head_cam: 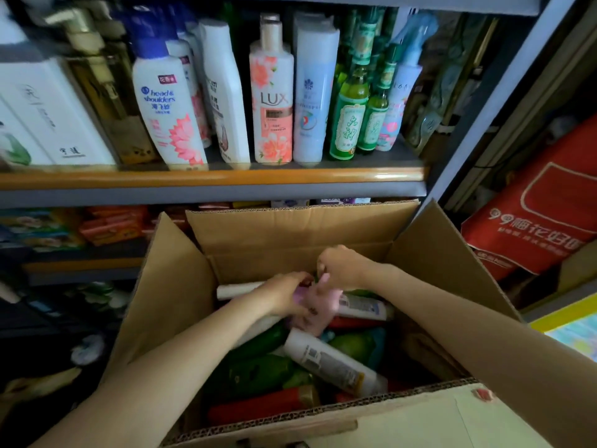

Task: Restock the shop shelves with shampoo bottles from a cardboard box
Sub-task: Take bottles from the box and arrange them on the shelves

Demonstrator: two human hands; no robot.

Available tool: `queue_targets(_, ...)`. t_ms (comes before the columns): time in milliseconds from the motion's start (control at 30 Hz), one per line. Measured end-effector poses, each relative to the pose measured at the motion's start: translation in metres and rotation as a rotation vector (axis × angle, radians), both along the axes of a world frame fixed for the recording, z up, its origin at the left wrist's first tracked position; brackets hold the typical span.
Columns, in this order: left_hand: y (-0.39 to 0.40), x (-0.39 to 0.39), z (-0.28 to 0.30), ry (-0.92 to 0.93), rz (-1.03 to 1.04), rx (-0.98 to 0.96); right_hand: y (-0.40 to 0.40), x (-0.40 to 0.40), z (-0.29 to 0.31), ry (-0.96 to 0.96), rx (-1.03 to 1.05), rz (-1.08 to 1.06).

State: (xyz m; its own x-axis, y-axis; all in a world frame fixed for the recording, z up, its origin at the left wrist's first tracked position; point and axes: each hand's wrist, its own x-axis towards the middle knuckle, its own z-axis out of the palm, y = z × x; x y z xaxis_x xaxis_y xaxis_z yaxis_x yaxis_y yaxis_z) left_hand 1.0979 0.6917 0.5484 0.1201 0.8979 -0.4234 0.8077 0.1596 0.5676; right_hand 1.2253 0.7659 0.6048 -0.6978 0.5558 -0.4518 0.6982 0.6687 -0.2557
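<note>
Pink plastic shampoo bottle (pixel 318 307), gripped by the left hand (pixel 284 297); right hand (pixel 342 266) pinches its top inside the brown cardboard box (pixel 436 253). Loose neighbours could snag the lift.

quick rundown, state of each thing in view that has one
cardboard box: flaps open, bottles piled inside
pink bottle: in the box, gripped by the left hand
right hand: fingers curled over the pink bottle's top
white bottle: lying on the pile
upper shelf: stocked, bottles upright
</note>
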Motion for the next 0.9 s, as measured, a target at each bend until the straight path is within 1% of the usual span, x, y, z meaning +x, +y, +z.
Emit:
queue_targets(67,0.005,-0.005,0.018,-0.078,-0.016,-0.021,0.012,-0.008,0.027,0.039,0.015,0.059)
queue_targets(133,0.009,-0.015,0.046,-0.174,0.019,0.006,0.026,-0.017,0.067,0.122,0.057,0.085)
queue_targets(167,0.011,-0.022,0.063,-0.220,0.052,0.031,0.033,-0.022,0.090,0.176,0.089,0.076)
queue_targets(233,0.019,-0.036,0.102,-0.307,0.100,0.111,0.041,-0.030,0.136,0.360,0.103,0.014)
queue_targets(333,0.032,-0.055,0.174,-0.347,0.108,0.308,0.047,-0.037,0.196,0.765,-0.052,-0.065)
queue_targets(400,0.037,-0.065,0.226,-0.351,0.126,0.475,0.049,-0.039,0.232,0.978,-0.161,-0.028)
queue_targets(467,0.038,-0.074,0.276,-0.356,0.139,0.641,0.051,-0.038,0.265,1.098,-0.260,0.026)
queue_targets(533,0.037,-0.084,0.316,-0.391,0.155,0.766,0.052,-0.040,0.296,1.162,-0.278,0.060)
queue_targets(567,0.037,-0.089,0.333,-0.422,0.174,0.817,0.053,-0.042,0.310,1.186,-0.229,0.068)
queue_targets(633,0.040,-0.096,0.360,-0.482,0.209,0.901,0.055,-0.050,0.330,1.171,-0.013,0.067)
queue_targets(700,0.045,-0.100,0.381,-0.492,0.233,0.970,0.059,-0.061,0.343,1.161,0.173,0.061)
queue_targets(833,0.060,-0.106,0.404,-0.402,0.270,1.116,0.068,-0.080,0.360,1.229,0.342,0.092)
queue_targets(900,0.070,-0.109,0.408,-0.337,0.276,1.148,0.076,-0.087,0.362,1.241,0.365,0.088)
